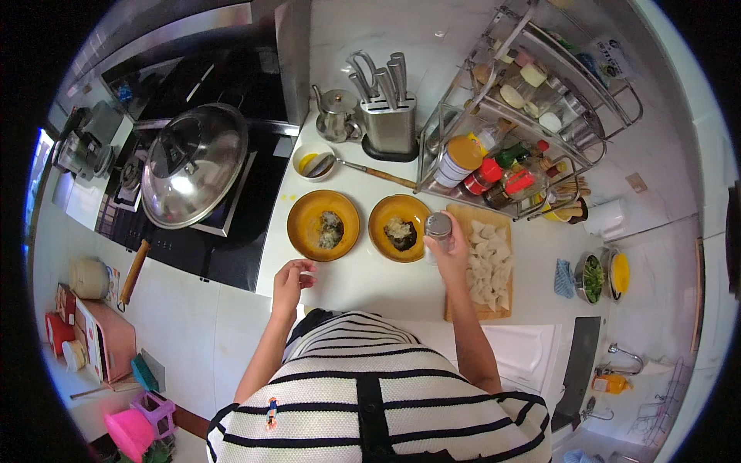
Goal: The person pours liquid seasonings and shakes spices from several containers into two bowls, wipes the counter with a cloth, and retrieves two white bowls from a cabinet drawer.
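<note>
My right hand grips a shaker with a perforated metal cap, held upright beside the right-hand amber bowl. Dark sauce topped with pale minced seasoning lies in that bowl. To its left stands a matching amber bowl, holding a greyish seasoning mix. My left hand holds nothing, its fingers loosely curled and apart, just below the left bowl. Under and right of my right forearm, a wooden board carries rows of raw dumplings.
Left is a hob with a lidded wok, its wooden handle jutting out. Behind the bowls are a knife block, steel teapot and white bowl with a ladle. A condiment rack stands back right.
</note>
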`<state>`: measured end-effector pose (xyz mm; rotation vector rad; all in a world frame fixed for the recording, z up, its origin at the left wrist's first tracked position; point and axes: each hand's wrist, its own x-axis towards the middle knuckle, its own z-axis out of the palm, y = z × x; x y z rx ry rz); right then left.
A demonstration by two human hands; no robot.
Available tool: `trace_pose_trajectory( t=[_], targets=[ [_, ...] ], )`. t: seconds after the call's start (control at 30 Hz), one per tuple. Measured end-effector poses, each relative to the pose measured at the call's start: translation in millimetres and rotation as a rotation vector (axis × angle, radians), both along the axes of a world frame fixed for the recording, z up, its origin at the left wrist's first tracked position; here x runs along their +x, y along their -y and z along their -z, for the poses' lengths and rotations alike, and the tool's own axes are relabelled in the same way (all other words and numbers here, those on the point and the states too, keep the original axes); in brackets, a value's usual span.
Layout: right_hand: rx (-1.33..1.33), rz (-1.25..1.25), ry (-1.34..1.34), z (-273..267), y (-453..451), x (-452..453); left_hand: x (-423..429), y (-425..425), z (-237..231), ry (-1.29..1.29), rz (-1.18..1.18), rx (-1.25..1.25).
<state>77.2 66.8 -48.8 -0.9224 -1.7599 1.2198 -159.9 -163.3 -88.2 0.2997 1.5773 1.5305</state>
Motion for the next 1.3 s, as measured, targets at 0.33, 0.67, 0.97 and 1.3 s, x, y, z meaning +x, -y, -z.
trace_pose_trajectory(
  t=[0.33,0.67,0.97,1.3],
  targets=[
    [-0.136,0.022,-0.106,20,3,3,-1,0,9,-0.019,0.008,0.040],
    [-0.079,0.026,-0.209,8,-15,0,0,-3,-4,-0.019,-0.031,0.017],
    [0.013,0.150,-0.368,-96,-51,-9,-3,-1,5,-0.019,-0.039,0.023],
    [0.325,0.342,-0.469,-170,-100,2,4,-97,-65,-0.513,0.234,0.276]
  ],
)
